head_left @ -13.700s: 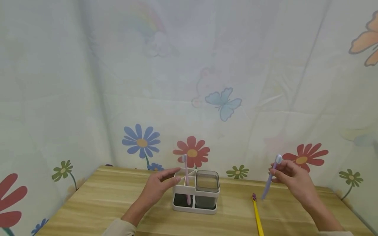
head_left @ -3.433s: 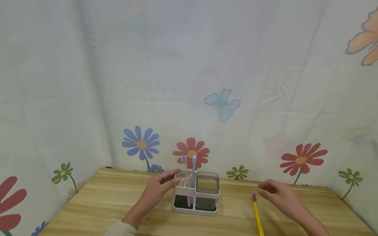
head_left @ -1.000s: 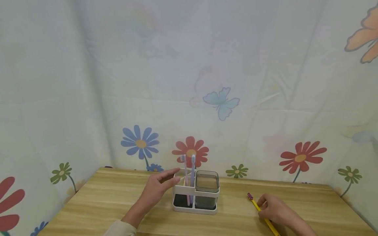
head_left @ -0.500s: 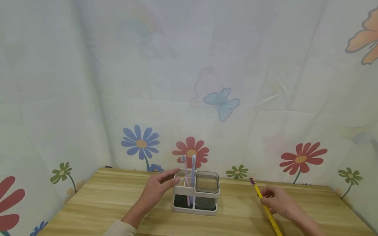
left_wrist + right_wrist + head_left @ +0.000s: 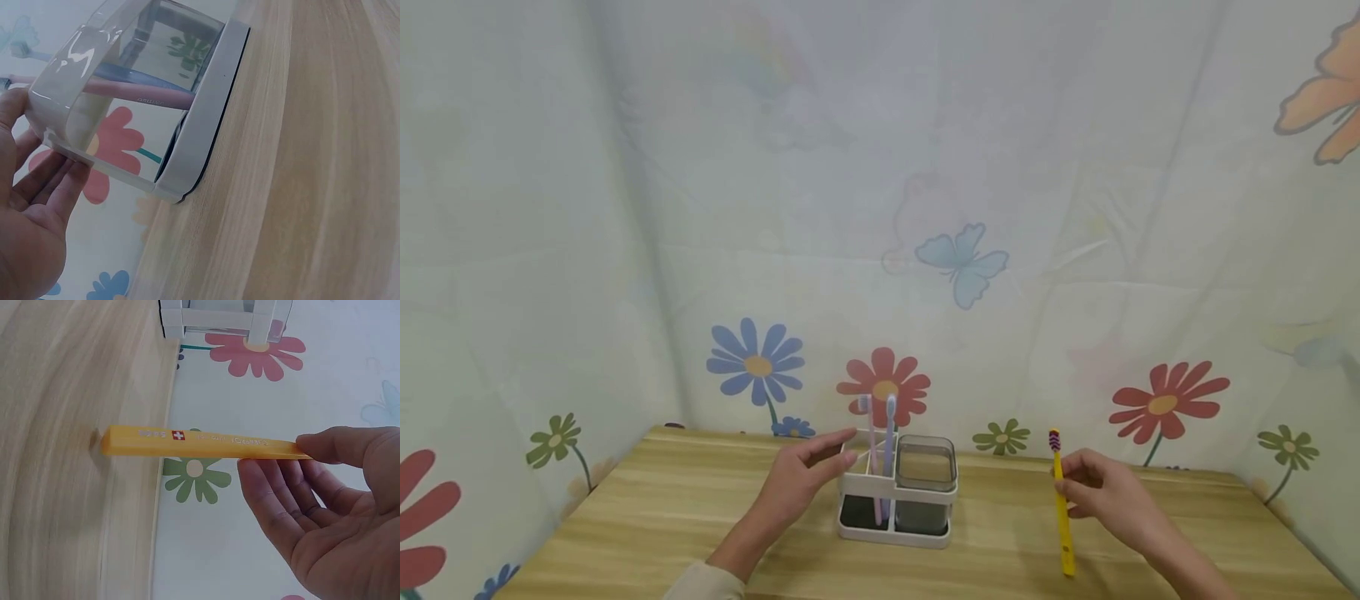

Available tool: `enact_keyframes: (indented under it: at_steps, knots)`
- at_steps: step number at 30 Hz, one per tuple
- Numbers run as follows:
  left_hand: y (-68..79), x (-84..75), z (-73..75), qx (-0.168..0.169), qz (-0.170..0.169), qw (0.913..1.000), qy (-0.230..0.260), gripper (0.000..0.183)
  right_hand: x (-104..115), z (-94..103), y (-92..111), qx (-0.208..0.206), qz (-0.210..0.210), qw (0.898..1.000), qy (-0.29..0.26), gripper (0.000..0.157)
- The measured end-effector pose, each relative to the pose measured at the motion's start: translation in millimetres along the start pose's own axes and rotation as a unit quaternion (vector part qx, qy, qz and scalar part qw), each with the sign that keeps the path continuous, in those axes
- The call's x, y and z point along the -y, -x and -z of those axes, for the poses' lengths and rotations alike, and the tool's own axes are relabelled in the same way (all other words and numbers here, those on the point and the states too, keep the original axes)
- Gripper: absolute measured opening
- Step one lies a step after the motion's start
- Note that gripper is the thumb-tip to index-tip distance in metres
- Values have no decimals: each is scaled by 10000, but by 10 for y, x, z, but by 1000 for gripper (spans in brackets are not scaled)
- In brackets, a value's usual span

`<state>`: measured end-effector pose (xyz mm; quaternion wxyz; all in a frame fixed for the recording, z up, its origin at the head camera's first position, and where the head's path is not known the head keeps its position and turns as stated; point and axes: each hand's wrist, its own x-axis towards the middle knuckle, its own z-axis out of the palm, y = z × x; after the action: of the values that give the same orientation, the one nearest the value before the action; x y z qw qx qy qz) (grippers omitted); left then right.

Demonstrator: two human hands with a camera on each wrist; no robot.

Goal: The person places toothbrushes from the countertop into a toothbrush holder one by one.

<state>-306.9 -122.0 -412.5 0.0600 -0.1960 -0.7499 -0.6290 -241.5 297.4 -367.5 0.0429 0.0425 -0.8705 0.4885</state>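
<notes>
My left hand (image 5: 797, 475) grips the upper left corner of a white toothbrush holder (image 5: 925, 493), thumb at the rim and fingers along its side in the left wrist view. A pink toothbrush (image 5: 872, 429) and a purple toothbrush (image 5: 890, 442) stand head up in the holder's divided left part. To the right, my right hand (image 5: 1112, 496) pinches a yellow toothbrush (image 5: 1064, 533) between thumb and fingers, nearly upright with its dark purple and white bristles on top. In the right wrist view the handle end of the yellow toothbrush (image 5: 206, 442) points down close over the tabletop.
A clear grey cup (image 5: 927, 471) sits in the right part of the holder. The wooden table (image 5: 647, 517) ends at a hanging cloth (image 5: 820, 250) printed with flowers and butterflies, which rises behind and at both sides.
The purple toothbrush went from my right hand into the holder. My right hand then took the yellow toothbrush off the table and has raised it upright. My left hand stays put.
</notes>
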Motion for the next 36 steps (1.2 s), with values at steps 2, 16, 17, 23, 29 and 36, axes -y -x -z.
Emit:
enact_keyframes:
  at_steps: [2,16,17,23,29,36]
  knots:
    - [-8,-8,-1,-6,2,10000,9,43,12,6,7,-27,100,9999,-58,14]
    - [-13,-9,18,-51,-54,10000,-44,43,102,-1,21,-282,416,9973,-534,37]
    - [-14,-11,17,-65,-37,10000,-39,42,110,-2,21,-299,432,9970,-560,37]
    - [-9,-6,1,-48,15,10000,-33,43,182,-34,53,-481,363,9966,-561,35]
    - [-12,-1,-7,-36,-68,10000,-37,43,262,-96,86,-612,549,9951,-549,33]
    - [2,9,-4,26,-9,10000,77,43,401,-198,98,-702,976,9895,-809,29]
